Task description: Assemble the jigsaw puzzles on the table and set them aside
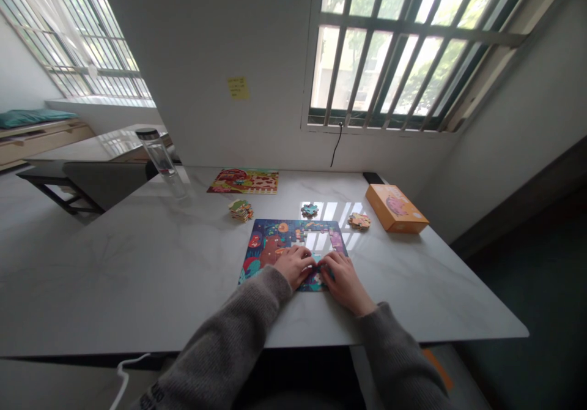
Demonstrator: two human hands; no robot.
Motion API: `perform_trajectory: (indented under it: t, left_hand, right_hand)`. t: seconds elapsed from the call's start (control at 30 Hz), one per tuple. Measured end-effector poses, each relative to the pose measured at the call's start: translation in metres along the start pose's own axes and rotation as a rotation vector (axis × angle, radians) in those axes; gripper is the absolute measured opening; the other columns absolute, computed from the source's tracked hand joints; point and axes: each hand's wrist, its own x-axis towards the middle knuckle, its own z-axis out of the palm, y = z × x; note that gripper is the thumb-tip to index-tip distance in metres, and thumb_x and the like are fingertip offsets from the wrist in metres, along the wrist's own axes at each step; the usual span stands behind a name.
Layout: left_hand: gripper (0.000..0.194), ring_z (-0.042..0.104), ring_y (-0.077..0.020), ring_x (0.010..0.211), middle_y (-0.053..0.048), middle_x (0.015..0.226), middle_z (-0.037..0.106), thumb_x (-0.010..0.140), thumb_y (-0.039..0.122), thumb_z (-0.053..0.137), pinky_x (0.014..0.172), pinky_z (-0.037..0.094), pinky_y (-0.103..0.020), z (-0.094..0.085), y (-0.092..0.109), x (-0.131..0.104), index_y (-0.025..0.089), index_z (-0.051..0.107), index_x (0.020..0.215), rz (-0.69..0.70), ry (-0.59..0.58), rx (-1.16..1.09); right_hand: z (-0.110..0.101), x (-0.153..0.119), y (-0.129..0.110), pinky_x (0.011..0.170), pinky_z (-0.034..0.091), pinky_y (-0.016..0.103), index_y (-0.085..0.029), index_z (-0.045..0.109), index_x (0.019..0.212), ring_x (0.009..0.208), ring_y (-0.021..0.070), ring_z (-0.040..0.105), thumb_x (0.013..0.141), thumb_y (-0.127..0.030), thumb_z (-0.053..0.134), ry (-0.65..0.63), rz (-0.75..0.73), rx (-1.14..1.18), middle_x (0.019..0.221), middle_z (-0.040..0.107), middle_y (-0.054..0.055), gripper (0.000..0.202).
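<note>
A colourful jigsaw puzzle (270, 242) with a dark blue border lies flat on the table in front of me. White tabletop shows through a gap in its upper right part. My left hand (296, 264) rests over the lower middle of the puzzle, fingers curled. From the right, my right hand (340, 275) meets it with bent fingers. The fingertips of both hands come together on a small puzzle piece (316, 267) at the lower side of the gap; the fingers partly cover it.
Beyond the puzzle lie a small stack of blue pieces (309, 210), a pinkish stack (359, 221) and a greenish stack (241, 210). A farm picture (245, 181) lies farther back. An orange box (397, 208) stands right, a clear bottle (158, 153) left, a black object (372, 178) near the wall.
</note>
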Motion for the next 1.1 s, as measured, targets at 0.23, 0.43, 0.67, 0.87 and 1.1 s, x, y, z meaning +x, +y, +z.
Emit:
perform_trajectory:
  t: [0.23,0.43,0.67,0.87,1.1]
  left_hand:
    - [0.017,0.054,-0.0258,0.11,-0.007,0.116,0.062,0.092,0.021,0.057,0.097,0.046,-0.044,0.002,-0.002,0.0,0.026,0.07,0.102,0.002,-0.022,0.007]
    - [0.024,0.055,-0.0256,0.11,-0.007,0.117,0.062,0.088,0.014,0.055,0.097,0.047,-0.043,0.004,-0.004,-0.001,0.026,0.071,0.101,0.03,-0.004,-0.029]
    - [0.023,0.056,-0.0286,0.114,-0.008,0.121,0.064,0.088,0.022,0.059,0.098,0.045,-0.047,-0.008,-0.012,-0.004,0.025,0.069,0.108,-0.02,0.104,-0.022]
    - [0.018,0.059,-0.0248,0.1,-0.006,0.102,0.069,0.088,0.022,0.055,0.092,0.044,-0.041,-0.034,-0.047,-0.027,0.023,0.071,0.096,-0.153,0.262,-0.04]
    - [0.019,0.06,-0.0239,0.096,-0.005,0.1,0.071,0.088,0.021,0.054,0.088,0.043,-0.04,-0.047,-0.07,-0.045,0.021,0.071,0.096,-0.227,0.261,-0.019]
  right_hand:
    - [0.002,0.001,0.0,0.088,0.039,0.039,-0.023,0.063,0.097,0.101,0.0249,0.055,0.094,-0.017,0.053,-0.005,0.008,-0.026,0.102,0.063,0.006,0.012]
    - [0.003,0.0,0.0,0.088,0.038,0.038,-0.023,0.062,0.093,0.101,0.0246,0.054,0.092,-0.017,0.055,0.004,0.014,-0.036,0.101,0.063,0.006,0.009]
    - [-0.002,-0.001,-0.005,0.088,0.039,0.039,-0.023,0.063,0.094,0.101,0.0247,0.054,0.094,-0.02,0.054,-0.005,0.026,-0.038,0.102,0.063,0.006,0.009]
    - [-0.009,0.008,-0.002,0.091,0.039,0.04,-0.025,0.064,0.106,0.106,0.0254,0.055,0.095,-0.024,0.054,-0.013,0.012,0.001,0.108,0.065,0.006,0.015]
    - [-0.012,0.083,0.033,0.091,0.041,0.036,-0.022,0.067,0.105,0.101,0.023,0.058,0.093,-0.023,0.055,-0.041,0.007,0.018,0.105,0.067,0.006,0.017]
